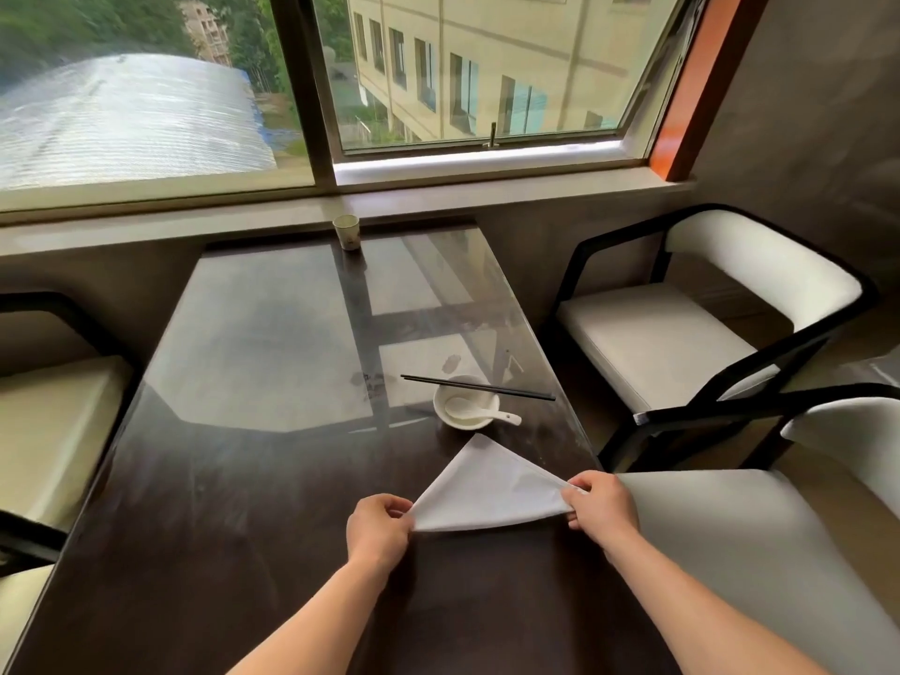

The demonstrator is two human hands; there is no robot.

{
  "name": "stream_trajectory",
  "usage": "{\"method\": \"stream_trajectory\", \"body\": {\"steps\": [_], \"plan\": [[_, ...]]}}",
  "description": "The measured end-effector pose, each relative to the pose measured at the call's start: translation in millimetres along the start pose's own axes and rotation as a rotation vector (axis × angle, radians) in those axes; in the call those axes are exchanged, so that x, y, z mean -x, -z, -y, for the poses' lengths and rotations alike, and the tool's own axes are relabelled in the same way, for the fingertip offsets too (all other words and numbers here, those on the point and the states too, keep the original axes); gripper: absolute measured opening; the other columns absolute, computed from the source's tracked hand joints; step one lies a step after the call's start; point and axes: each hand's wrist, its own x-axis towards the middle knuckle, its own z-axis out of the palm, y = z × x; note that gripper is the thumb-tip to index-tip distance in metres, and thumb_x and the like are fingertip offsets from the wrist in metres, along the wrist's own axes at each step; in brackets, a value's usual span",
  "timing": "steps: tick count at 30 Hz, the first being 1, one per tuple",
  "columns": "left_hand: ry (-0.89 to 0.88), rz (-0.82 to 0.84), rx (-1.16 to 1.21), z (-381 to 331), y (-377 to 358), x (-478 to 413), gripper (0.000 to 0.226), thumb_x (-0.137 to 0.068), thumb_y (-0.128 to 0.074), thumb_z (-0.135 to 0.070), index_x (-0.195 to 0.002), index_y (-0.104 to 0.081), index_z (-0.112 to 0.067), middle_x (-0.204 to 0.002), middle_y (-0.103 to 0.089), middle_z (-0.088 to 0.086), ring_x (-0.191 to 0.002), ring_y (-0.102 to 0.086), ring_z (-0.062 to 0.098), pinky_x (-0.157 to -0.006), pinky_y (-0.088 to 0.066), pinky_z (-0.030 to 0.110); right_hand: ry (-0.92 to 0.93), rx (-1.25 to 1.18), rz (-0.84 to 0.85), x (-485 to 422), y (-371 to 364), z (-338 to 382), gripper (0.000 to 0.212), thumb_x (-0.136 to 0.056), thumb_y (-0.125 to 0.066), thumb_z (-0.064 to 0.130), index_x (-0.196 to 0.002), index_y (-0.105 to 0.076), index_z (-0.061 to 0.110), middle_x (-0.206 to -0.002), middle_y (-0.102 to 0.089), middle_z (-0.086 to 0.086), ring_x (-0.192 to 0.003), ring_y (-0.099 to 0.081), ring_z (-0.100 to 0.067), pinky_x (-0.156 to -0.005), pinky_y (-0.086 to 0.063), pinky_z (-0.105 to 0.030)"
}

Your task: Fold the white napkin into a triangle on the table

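The white napkin (487, 492) lies as a triangle on the dark glass-topped table (253, 479), near its right front part, with its apex pointing away from me toward the bowl. My left hand (379, 527) pinches the napkin's left corner. My right hand (601, 504) pinches its right corner. The long folded edge runs between my two hands, and the cloth looks flat and smooth.
A white bowl (462, 404) with a white spoon inside and black chopsticks (477, 387) across its rim stands just beyond the napkin. A paper cup (346, 231) sits at the far edge by the window. White-cushioned chairs (682, 333) flank the table.
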Motion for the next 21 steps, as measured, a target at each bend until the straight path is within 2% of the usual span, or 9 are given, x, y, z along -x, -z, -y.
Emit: {"method": "stream_trajectory", "body": {"steps": [5,9,12,16,19,21], "plan": [[0.02,-0.036,-0.039,0,-7,-7,0.014,-0.08,-0.069,-0.009,-0.081,-0.075,-0.021,-0.075,-0.074,-0.001,-0.073,-0.07,0.019,-0.073,-0.058,0.033,-0.019,-0.045,-0.016,-11,-8,-4,0.016,-0.086,-0.067,0.016,-0.07,-0.07,0.019,-0.061,-0.072,0.0,-0.047,-0.069,-0.014,-0.065,-0.064,-0.042],[0.025,-0.079,-0.104,3,-5,-10,0.015,-0.083,-0.066,-0.01,-0.087,-0.076,-0.021,-0.083,-0.075,-0.003,-0.082,-0.068,0.018,-0.076,-0.054,0.03,-0.016,-0.065,-0.015,-13,-9,-10,0.013,-0.087,-0.066,0.014,-0.075,-0.068,0.019,-0.069,-0.072,-0.002,-0.053,-0.071,-0.017,-0.062,-0.064,-0.042],[0.028,-0.086,-0.178,5,-2,-11,0.017,-0.084,-0.064,-0.014,-0.093,-0.073,-0.025,-0.096,-0.072,-0.004,-0.089,-0.067,0.02,-0.074,-0.049,0.029,-0.008,-0.056,-0.015,-10,-8,-15,0.007,-0.088,-0.067,0.013,-0.085,-0.066,0.019,-0.081,-0.069,-0.002,-0.059,-0.071,-0.021,-0.062,-0.064,-0.042],[-0.004,-0.077,-0.257,6,5,-9,0.026,-0.082,-0.06,-0.015,-0.1,-0.072,-0.028,-0.105,-0.069,-0.003,-0.094,-0.066,0.021,-0.072,-0.047,0.029,0.031,-0.054,-0.095,-3,-2,-19,0.015,-0.089,-0.069,0.014,-0.097,-0.064,0.025,-0.096,-0.063,-0.001,-0.061,-0.07,-0.021,-0.059,-0.063,-0.039],[-0.016,-0.052,-0.266,9,13,-6,0.027,-0.08,-0.059,-0.014,-0.098,-0.072,-0.029,-0.101,-0.073,-0.004,-0.091,-0.066,0.019,-0.074,-0.051,0.03,0.074,-0.061,-0.093,4,-1,-19,0.015,-0.088,-0.068,0.015,-0.096,-0.067,0.027,-0.098,-0.065,-0.001,-0.077,-0.068,-0.022,-0.07,-0.063,-0.043],[-0.044,-0.044,-0.258,13,21,-2,0.028,-0.08,-0.058,-0.014,-0.101,-0.072,-0.028,-0.102,-0.073,-0.005,-0.092,-0.065,0.019,-0.075,-0.051,0.03,0.127,0.0,-0.098,10,-2,-18,0.016,-0.087,-0.068,0.014,-0.1,-0.07,0.024,-0.101,-0.063,0.0,-0.083,-0.064,-0.019,-0.079,-0.059,-0.041]]}}
